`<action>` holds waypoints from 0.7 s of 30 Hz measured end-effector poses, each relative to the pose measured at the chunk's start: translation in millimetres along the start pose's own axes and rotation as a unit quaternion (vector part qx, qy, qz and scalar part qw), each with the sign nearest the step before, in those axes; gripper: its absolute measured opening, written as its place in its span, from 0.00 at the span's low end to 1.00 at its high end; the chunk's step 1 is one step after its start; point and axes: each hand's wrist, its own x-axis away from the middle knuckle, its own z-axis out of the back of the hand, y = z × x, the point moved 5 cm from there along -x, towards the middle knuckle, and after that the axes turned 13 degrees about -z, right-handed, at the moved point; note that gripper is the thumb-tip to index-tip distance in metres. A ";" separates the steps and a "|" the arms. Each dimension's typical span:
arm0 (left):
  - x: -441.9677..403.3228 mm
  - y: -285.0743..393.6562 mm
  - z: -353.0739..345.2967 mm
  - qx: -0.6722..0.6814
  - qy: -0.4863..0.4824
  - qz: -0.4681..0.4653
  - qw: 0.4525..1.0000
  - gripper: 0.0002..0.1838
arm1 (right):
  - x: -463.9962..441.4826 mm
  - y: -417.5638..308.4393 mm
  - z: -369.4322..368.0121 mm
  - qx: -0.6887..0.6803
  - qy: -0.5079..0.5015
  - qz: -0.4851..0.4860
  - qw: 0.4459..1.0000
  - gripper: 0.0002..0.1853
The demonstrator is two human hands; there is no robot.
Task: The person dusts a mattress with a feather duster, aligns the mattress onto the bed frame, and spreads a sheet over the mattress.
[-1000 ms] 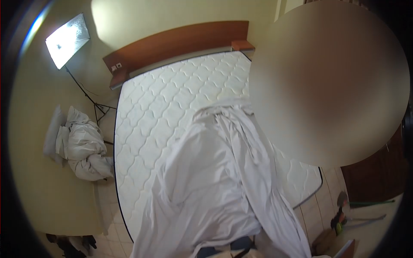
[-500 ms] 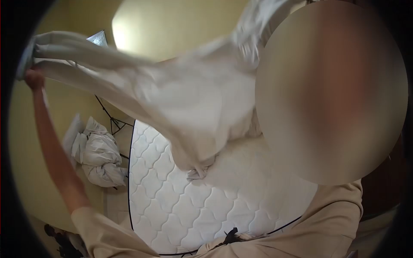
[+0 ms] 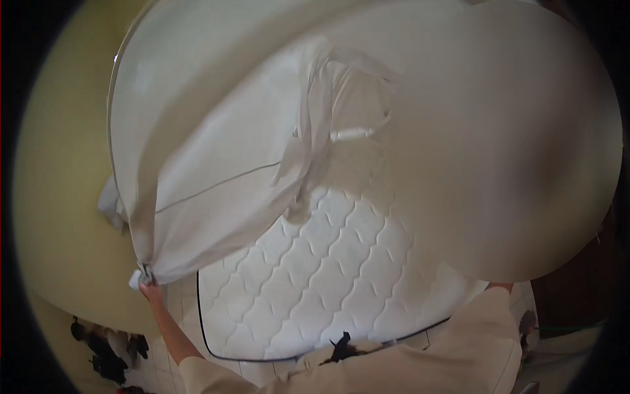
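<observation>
A large white bed sheet (image 3: 230,151) billows in the air over the far part of the mattress. My left hand (image 3: 151,293), at the lower left, is closed around a bunched corner of it. From that corner the cloth spreads up and away, with a twisted fold hanging near the middle. Beneath lies a white quilted mattress (image 3: 295,295) with dark edging, its near part uncovered. A round blurred patch covers the right side and hides my right hand; only a bit of skin shows at the patch's lower edge, beyond the beige sleeve.
White bundled fabric (image 3: 110,200) shows partly behind the sheet by the left wall. Dark objects (image 3: 108,354) sit on the tiled floor (image 3: 157,364) at the lower left. A black strap or clip (image 3: 341,348) is at the front of my clothing, near the mattress edge.
My left hand has come down from the upper left to the lower left, still holding the sheet corner. The sheet has opened out and ballooned upward, covering the view of the stand and wall.
</observation>
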 end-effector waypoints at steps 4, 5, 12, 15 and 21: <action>118.0 -1.2 103.1 -0.176 0.050 0.069 0.981 0.21 | 58.1 115.0 80.8 0.025 0.010 -0.114 0.993 0.26; 138.6 6.0 112.2 -0.119 0.116 0.105 0.980 0.24 | 67.1 136.0 92.8 0.028 0.009 -0.129 0.991 0.26; 164.5 55.7 183.0 0.012 0.266 0.090 0.960 0.29 | 119.5 208.3 122.1 0.011 -0.006 -0.180 0.984 0.25; 177.2 94.7 130.9 -0.002 0.289 0.053 0.956 0.29 | 119.3 215.3 125.9 -0.004 -0.010 -0.168 0.986 0.25; 118.4 69.6 166.3 0.025 0.300 0.022 0.953 0.26 | 142.7 205.9 134.8 -0.026 0.004 -0.136 0.990 0.24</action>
